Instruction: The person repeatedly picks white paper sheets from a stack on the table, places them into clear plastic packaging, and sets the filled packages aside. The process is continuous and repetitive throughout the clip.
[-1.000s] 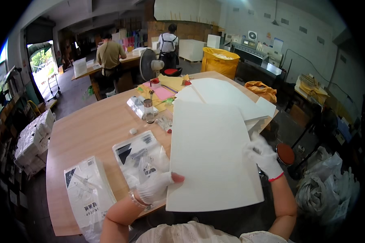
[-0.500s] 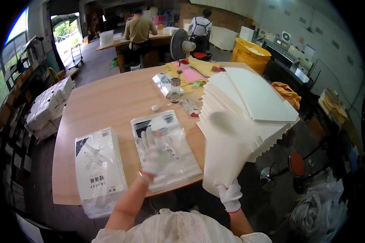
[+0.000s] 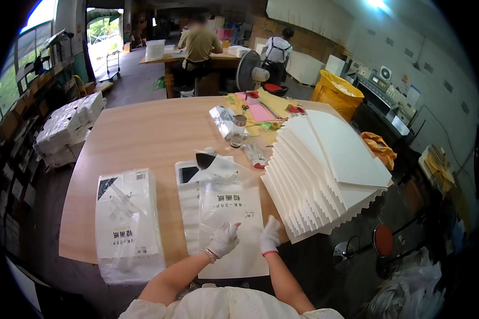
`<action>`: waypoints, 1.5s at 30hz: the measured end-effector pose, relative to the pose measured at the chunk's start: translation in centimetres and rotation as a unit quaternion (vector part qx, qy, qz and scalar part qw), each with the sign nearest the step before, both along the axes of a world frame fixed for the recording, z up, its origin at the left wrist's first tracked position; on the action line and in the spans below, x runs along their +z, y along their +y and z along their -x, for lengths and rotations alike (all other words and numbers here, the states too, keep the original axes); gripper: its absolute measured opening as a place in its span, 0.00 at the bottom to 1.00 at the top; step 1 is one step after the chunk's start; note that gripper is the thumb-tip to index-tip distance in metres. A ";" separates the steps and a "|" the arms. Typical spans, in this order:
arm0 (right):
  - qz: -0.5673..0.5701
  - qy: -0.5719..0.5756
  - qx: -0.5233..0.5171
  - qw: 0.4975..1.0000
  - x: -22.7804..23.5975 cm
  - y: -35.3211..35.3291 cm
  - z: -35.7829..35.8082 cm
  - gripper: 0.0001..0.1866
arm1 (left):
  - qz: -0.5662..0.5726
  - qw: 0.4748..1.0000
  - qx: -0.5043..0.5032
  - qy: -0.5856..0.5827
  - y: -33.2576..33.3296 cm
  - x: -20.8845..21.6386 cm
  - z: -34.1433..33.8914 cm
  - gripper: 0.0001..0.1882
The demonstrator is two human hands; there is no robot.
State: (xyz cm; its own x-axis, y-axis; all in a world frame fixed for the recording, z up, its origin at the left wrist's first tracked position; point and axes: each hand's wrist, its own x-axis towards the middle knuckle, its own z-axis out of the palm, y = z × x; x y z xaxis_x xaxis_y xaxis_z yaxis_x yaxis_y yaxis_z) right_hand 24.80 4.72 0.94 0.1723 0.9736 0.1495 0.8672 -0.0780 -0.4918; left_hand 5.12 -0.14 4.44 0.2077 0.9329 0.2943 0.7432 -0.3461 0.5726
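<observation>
A clear printed plastic bag (image 3: 229,201) lies in front of me, tilted a little, with white paper sheets (image 3: 234,266) in it. The sheets' near end sticks out toward me. My left hand (image 3: 223,241), in a white glove, rests on the bag's near part with its fingers curled in; what they pinch, if anything, is hidden. At the right edge of the sheets is my right hand (image 3: 270,235), also gloved, its fingers stretched out. Under this bag lie more flat printed bags (image 3: 189,212). To the right fans a large stack of white paper (image 3: 308,181) in stepped bundles.
A pile of filled bags (image 3: 126,218) lies at left. Farther back are a glass jar (image 3: 238,132), a spare glove (image 3: 255,155), a silver packet (image 3: 222,118) and coloured papers (image 3: 261,109). A fan (image 3: 248,72) stands behind the table (image 3: 143,133). Two people work beyond.
The bundle of sheets my right hand held curled on the right now lies flat inside the bag. Both my hands have come together over it, the right one moving left and letting go.
</observation>
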 end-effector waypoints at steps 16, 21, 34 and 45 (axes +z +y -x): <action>0.067 0.157 0.318 0.933 4.7 -14.2 -3.1 0.34 | 0.107 0.988 0.068 -0.084 -16.6 3.3 7.6 0.19; 0.138 0.061 0.309 0.939 2.7 -17.1 -4.9 0.31 | 0.251 0.943 0.141 -0.167 -18.8 3.3 6.7 0.11; 0.270 0.735 0.122 0.610 2.3 -13.9 4.8 0.19 | -0.130 0.964 0.041 -0.229 -16.8 13.0 9.3 0.08; 0.458 0.396 0.440 0.664 0.1 -15.0 26.5 0.19 | -0.185 0.641 0.523 -0.530 -25.2 -0.7 30.4 0.10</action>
